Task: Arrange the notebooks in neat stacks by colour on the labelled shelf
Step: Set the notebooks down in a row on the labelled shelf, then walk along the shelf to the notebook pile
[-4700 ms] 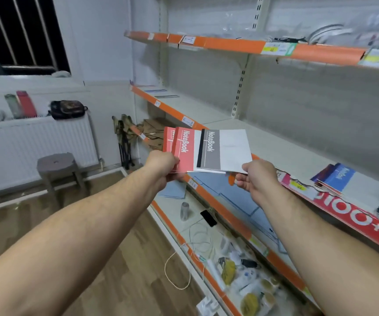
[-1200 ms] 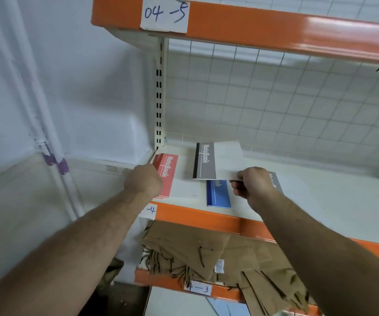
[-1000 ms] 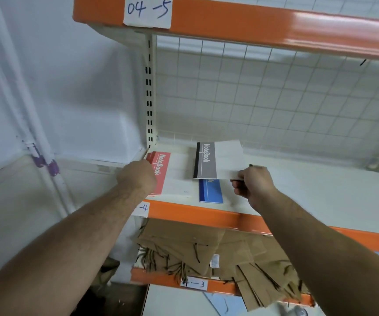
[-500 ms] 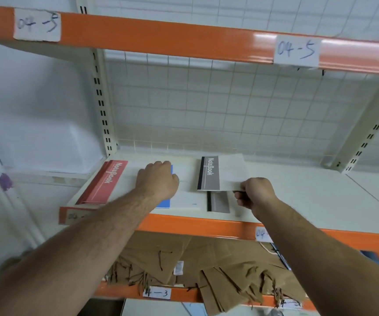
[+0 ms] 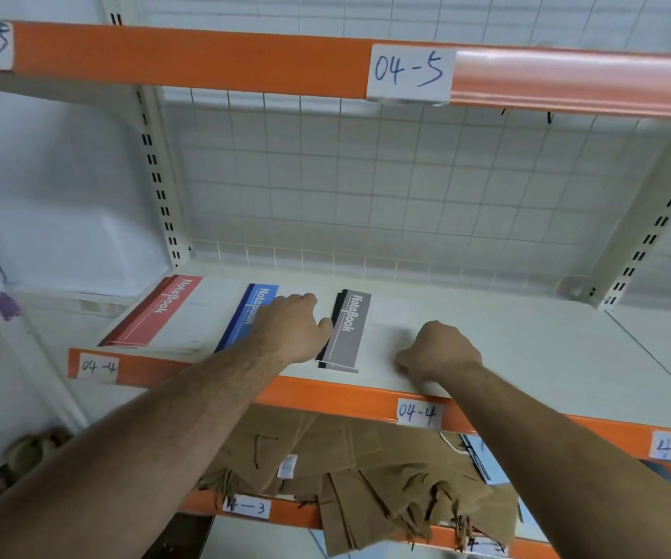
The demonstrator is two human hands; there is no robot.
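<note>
Three notebook stacks lie side by side on the cream shelf [image 5: 535, 349] labelled 04-4 [image 5: 416, 413]. The red notebook stack [image 5: 164, 312] is at the left, the blue notebook stack [image 5: 260, 300] in the middle, the grey notebook stack [image 5: 350, 328] to its right. My left hand [image 5: 289, 328] rests on the blue stack's white cover, its thumb against the grey stack's black spine. My right hand [image 5: 434, 351] is curled at the near right edge of the top grey notebook, which lies flat; the fingertips are hidden.
The upper shelf's orange edge [image 5: 204, 58], labelled 04-5, hangs close overhead. A wire mesh back [image 5: 366, 187] and slotted uprights [image 5: 160, 187] close the bay. Brown paper bags [image 5: 366, 457] fill the shelf below.
The grey notebook that my right hand held raised now lies flat on the grey stack. My left hand has slid right across the blue stack to the grey stack's spine.
</note>
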